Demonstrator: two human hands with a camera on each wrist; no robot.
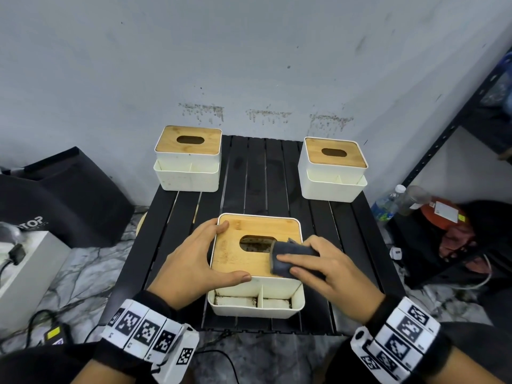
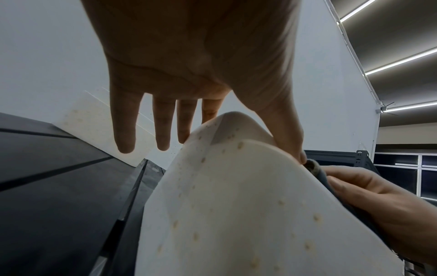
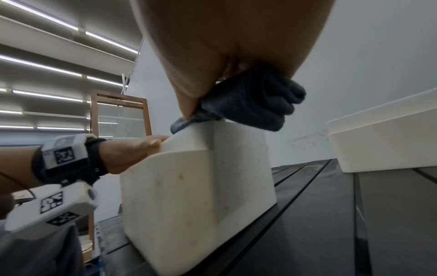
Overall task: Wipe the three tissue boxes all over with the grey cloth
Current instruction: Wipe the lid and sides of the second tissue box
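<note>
You are working the near box [image 1: 257, 266], at the front of the slatted black counter [image 1: 277, 173], closest to you. Your right hand [image 1: 324, 270] is gripping the folded grey cloth [image 1: 288, 257], fingers curled over it, pressing it onto the wooden lid [image 1: 230, 245] at the right rim, just beside the oval slot [image 1: 256, 243]. The right wrist view is showing the cloth bunched under the palm and bearing on the box's top edge. Your left hand [image 1: 194, 257] is bracing the box: fingers lying straight along the left side, thumb stretched across the lid's front edge, holding nothing else. That brace is likely there so the light box is not sliding under the wiping pressure. The lid is looking streaked and the front compartments [image 1: 256, 302] are carrying dark grime along their edges, so this box seems far from done; sides and tray probably need passes too. The left box [image 1: 188, 159] and right box [image 1: 332, 169] are standing at the far corners, well apart from each other and from your hands, presumably parked out of the way until their turn. The white walls are showing yellowish specks in both wrist views.
</note>
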